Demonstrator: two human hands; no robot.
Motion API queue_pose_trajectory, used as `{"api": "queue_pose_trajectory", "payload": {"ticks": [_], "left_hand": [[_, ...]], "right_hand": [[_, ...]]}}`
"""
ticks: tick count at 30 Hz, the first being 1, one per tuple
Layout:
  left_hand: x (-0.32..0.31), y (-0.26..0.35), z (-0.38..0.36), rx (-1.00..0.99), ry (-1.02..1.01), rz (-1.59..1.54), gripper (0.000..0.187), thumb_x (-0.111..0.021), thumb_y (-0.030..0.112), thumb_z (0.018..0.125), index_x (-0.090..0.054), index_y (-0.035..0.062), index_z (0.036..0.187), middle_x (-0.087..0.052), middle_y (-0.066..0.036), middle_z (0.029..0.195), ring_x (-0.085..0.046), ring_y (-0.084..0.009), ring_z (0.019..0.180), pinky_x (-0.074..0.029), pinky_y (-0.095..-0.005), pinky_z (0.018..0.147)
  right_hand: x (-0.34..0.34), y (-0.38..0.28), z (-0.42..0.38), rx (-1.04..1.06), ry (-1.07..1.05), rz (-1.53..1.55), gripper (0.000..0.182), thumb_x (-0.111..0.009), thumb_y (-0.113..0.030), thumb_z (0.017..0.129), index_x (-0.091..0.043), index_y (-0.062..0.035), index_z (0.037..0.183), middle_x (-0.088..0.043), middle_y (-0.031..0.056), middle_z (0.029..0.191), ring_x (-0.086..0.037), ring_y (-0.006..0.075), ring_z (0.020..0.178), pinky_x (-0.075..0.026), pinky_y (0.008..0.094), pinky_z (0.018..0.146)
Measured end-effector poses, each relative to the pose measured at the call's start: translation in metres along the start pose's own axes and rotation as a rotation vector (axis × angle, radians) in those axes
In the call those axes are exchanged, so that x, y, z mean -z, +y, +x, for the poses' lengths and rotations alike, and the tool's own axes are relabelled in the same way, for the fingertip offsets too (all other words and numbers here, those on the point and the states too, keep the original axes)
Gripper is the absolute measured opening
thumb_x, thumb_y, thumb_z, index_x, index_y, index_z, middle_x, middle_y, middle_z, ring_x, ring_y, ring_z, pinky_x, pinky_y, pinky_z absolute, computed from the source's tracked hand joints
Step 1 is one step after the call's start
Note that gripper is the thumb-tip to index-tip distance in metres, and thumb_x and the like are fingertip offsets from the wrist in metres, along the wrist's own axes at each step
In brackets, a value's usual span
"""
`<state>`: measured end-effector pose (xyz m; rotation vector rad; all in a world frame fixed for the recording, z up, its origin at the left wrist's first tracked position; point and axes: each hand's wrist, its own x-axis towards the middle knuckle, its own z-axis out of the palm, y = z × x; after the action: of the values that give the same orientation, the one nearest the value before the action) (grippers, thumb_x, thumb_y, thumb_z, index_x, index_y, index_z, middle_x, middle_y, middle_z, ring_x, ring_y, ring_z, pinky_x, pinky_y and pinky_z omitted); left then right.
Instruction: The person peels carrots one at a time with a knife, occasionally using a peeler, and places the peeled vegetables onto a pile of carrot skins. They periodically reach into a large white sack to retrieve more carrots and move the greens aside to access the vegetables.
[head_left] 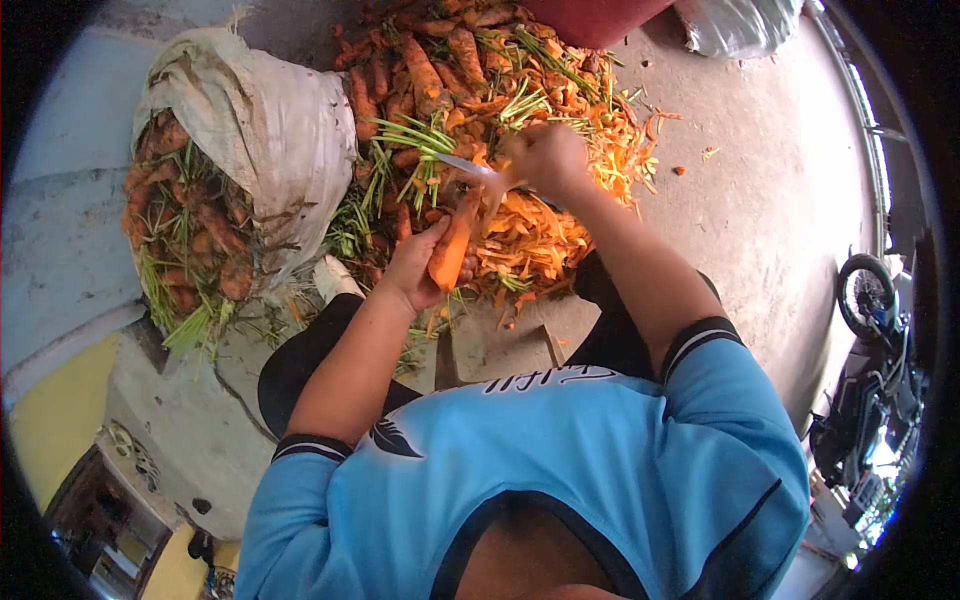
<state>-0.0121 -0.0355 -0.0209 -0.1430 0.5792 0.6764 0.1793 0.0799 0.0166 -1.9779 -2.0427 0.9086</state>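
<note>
Your left hand (415,268) clamps the carrot (452,245) low; right hand (545,158) fists the knife (462,164) above. Carrot: stiff, light, likely slick where peeled, so keep your grip on the unpeeled end.

Orange carrot (451,250), partly peeled, tilted upright, thin metal knife (462,164) just above its tip

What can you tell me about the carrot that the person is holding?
The carrot is bright orange and looks freshly peeled, smooth and clean beside the dirty ones in the heap behind it. It is tapered and stands nearly upright, tilted a little. The left hand grips it from the side near its lower end. The right hand holds a knife whose pale blade lies just above the carrot's upper end; whether it touches is hard to tell. Orange peelings lie piled right beside it.
</note>
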Motion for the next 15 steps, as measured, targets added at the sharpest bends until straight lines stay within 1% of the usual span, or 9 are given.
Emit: {"api": "queue_pose_trajectory", "payload": {"ticks": [1, 2, 3, 4, 6, 8, 12, 13, 15], "left_hand": [[-0.008, 0.000, -0.002, -0.024, 0.090, 0.043, 0.031, -0.042, 0.031, 0.088, -0.047, 0.0065, 0.107, -0.053, -0.008, 0.085, -0.053, -0.0179, 0.068, -0.045, -0.0285, 0.057], [-0.022, 0.001, -0.005, -0.047, 0.182, 0.087, 0.032, -0.043, 0.032, 0.088, -0.047, 0.0063, 0.107, -0.053, -0.008, 0.083, -0.052, -0.0179, 0.067, -0.045, -0.0286, 0.056], [-0.030, 0.001, -0.006, -0.069, 0.272, 0.133, 0.032, -0.043, 0.032, 0.088, -0.047, 0.0062, 0.107, -0.052, -0.008, 0.082, -0.051, -0.0179, 0.065, -0.045, -0.0287, 0.055], [-0.028, 0.000, -0.006, -0.053, 0.235, 0.154, 0.033, -0.043, 0.032, 0.088, -0.046, 0.0063, 0.107, -0.050, -0.007, 0.079, -0.049, -0.0168, 0.065, -0.043, -0.0274, 0.055], [-0.021, 0.000, -0.004, -0.028, 0.159, 0.199, 0.033, -0.042, 0.032, 0.088, -0.045, 0.0066, 0.108, -0.046, -0.004, 0.075, -0.045, -0.0145, 0.065, -0.039, -0.0248, 0.053], [-0.019, 0.002, -0.008, 0.000, 0.115, 0.185, 0.033, -0.042, 0.033, 0.088, -0.045, 0.0074, 0.109, -0.046, -0.004, 0.075, -0.045, -0.0141, 0.064, -0.039, -0.0244, 0.052], [-0.016, 0.003, -0.006, 0.010, 0.131, 0.172, 0.033, -0.043, 0.034, 0.087, -0.044, 0.0087, 0.109, -0.046, -0.004, 0.075, -0.045, -0.0138, 0.064, -0.038, -0.0240, 0.051], [-0.017, 0.003, -0.006, 0.021, 0.120, 0.165, 0.033, -0.043, 0.034, 0.087, -0.044, 0.0090, 0.109, -0.046, -0.004, 0.074, -0.045, -0.0138, 0.064, -0.038, -0.0239, 0.051], [-0.020, 0.004, -0.005, 0.041, 0.097, 0.154, 0.032, -0.042, 0.034, 0.087, -0.044, 0.0097, 0.108, -0.045, -0.004, 0.074, -0.044, -0.0138, 0.064, -0.038, -0.0238, 0.050]], "right_hand": [[-0.007, -0.015, -0.015, 0.139, 0.037, 0.003, 0.026, -0.057, -0.029, 0.070, -0.062, -0.0030, 0.067, -0.058, 0.0141, 0.058, -0.058, 0.0276, 0.054, -0.047, 0.0350, 0.056], [-0.012, -0.020, -0.026, 0.377, 0.035, 0.031, 0.023, -0.058, -0.027, 0.070, -0.063, -0.0041, 0.068, -0.057, 0.0149, 0.058, -0.057, 0.0277, 0.053, -0.047, 0.0356, 0.056], [-0.016, -0.015, -0.023, 0.296, -0.012, 0.019, 0.030, -0.055, -0.035, 0.070, -0.063, -0.0059, 0.067, -0.057, 0.0162, 0.059, -0.058, 0.0301, 0.057, -0.047, 0.0377, 0.057], [-0.019, -0.006, -0.016, 0.216, -0.057, 0.007, 0.037, -0.053, -0.043, 0.071, -0.063, -0.0078, 0.067, -0.057, 0.0175, 0.060, -0.058, 0.0325, 0.061, -0.047, 0.0397, 0.059], [-0.013, 0.020, 0.015, -0.049, -0.049, -0.124, 0.040, -0.053, -0.047, 0.071, -0.063, -0.0076, 0.067, -0.058, 0.0172, 0.062, -0.059, 0.0309, 0.062, -0.047, 0.0396, 0.057], [-0.003, 0.047, 0.033, -0.073, 0.055, -0.256, 0.046, -0.055, -0.050, 0.068, -0.061, -0.0045, 0.064, -0.058, 0.0162, 0.060, -0.059, 0.0283, 0.057, -0.047, 0.0391, 0.056], [0.002, 0.011, 0.007, 0.011, 0.069, 0.024, 0.039, -0.053, -0.044, 0.069, -0.064, -0.0063, 0.071, -0.059, 0.0165, 0.064, -0.060, 0.0282, 0.060, -0.048, 0.0386, 0.058], [-0.002, 0.006, 0.002, 0.094, 0.088, -0.097, 0.037, -0.052, -0.041, 0.070, -0.065, -0.0065, 0.072, -0.058, 0.0165, 0.062, -0.060, 0.0289, 0.059, -0.049, 0.0382, 0.058], [-0.009, 0.030, 0.023, -0.118, 0.058, -0.109, 0.038, -0.053, -0.042, 0.069, -0.064, -0.0059, 0.070, -0.058, 0.0168, 0.061, -0.059, 0.0299, 0.058, -0.049, 0.0381, 0.058]]}}
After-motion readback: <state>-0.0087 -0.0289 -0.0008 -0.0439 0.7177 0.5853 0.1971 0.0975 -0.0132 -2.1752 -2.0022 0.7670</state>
